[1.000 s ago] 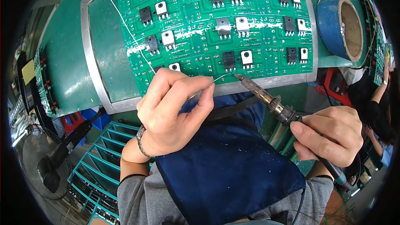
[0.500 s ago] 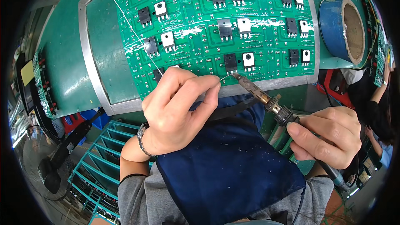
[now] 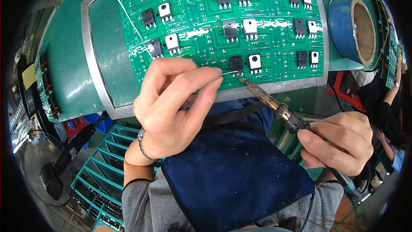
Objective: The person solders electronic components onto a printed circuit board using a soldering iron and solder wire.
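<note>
Pinching wire [image 3: 230, 72] betw. closed thumb + index of L hand [image 3: 171, 103], prob. for fine aim over PCB [image 3: 195, 19], inside metal frame [image 3: 92, 56] on worktop [image 3: 68, 77]; gripping soldering iron [image 3: 281, 111] far back w/ curled R hand [image 3: 338, 141], prob. avoiding heat.

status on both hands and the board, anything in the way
Left hand pinching wire. Right hand gripping iron, tip by black component. Board: near left corner hidden behind left hand.
</note>
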`<state>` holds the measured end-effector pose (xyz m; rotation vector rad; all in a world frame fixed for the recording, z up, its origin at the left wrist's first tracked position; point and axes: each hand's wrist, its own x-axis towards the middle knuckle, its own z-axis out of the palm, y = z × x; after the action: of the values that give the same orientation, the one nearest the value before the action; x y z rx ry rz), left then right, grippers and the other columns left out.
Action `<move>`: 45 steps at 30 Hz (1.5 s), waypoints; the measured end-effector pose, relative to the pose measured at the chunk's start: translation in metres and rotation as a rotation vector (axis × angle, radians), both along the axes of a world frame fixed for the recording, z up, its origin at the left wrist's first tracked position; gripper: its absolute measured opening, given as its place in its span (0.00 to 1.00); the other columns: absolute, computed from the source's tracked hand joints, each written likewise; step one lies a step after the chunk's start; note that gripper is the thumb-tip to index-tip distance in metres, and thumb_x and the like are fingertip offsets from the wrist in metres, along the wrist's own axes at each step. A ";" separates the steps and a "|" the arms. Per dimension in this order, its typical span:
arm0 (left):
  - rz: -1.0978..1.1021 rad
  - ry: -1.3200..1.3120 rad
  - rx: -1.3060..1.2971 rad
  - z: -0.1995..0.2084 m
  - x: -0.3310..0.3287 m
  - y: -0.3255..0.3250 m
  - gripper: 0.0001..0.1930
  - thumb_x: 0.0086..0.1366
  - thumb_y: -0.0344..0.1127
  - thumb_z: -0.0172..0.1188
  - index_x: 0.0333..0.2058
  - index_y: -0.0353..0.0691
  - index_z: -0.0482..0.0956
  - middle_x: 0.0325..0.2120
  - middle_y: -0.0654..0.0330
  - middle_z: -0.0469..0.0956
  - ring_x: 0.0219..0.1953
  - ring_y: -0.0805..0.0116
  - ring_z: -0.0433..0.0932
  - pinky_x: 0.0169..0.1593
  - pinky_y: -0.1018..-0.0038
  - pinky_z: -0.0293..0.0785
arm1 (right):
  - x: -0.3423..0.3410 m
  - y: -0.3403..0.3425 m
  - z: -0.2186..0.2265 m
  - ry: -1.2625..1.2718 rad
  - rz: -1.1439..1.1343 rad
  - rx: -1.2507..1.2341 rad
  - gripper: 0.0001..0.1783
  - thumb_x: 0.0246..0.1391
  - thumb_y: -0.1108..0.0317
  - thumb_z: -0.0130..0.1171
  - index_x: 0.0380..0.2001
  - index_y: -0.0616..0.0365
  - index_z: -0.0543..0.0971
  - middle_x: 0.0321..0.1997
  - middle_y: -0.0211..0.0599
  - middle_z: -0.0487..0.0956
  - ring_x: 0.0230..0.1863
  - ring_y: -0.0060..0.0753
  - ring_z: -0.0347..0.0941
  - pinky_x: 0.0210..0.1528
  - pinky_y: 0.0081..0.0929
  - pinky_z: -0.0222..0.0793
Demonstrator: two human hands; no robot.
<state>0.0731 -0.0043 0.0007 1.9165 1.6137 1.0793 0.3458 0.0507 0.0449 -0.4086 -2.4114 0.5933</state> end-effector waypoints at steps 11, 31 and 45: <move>-0.013 -0.016 -0.023 -0.001 0.017 -0.004 0.14 0.45 0.18 0.72 0.32 0.37 0.85 0.23 0.62 0.74 0.22 0.72 0.74 0.23 0.76 0.69 | 0.020 0.000 0.008 -0.059 -0.006 -0.011 0.12 0.50 0.63 0.70 0.33 0.62 0.86 0.24 0.34 0.77 0.19 0.23 0.74 0.16 0.15 0.71; -0.084 0.103 0.089 -0.012 0.025 0.003 0.15 0.44 0.20 0.72 0.34 0.36 0.85 0.24 0.62 0.73 0.21 0.71 0.73 0.22 0.75 0.68 | 0.019 0.010 0.004 -0.063 0.027 -0.019 0.11 0.48 0.66 0.70 0.33 0.62 0.86 0.24 0.34 0.77 0.19 0.23 0.73 0.15 0.15 0.70; -0.116 0.010 -0.072 -0.006 0.021 0.014 0.08 0.61 0.19 0.61 0.38 0.35 0.79 0.43 0.54 0.82 0.25 0.79 0.72 0.24 0.82 0.65 | 0.019 0.011 0.002 -0.046 0.025 -0.016 0.11 0.49 0.66 0.69 0.32 0.63 0.86 0.23 0.34 0.76 0.18 0.23 0.73 0.14 0.14 0.68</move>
<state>0.0945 0.0099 -0.0054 1.9454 1.5053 0.9541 0.3647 0.0621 0.0467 -0.4030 -2.4600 0.6215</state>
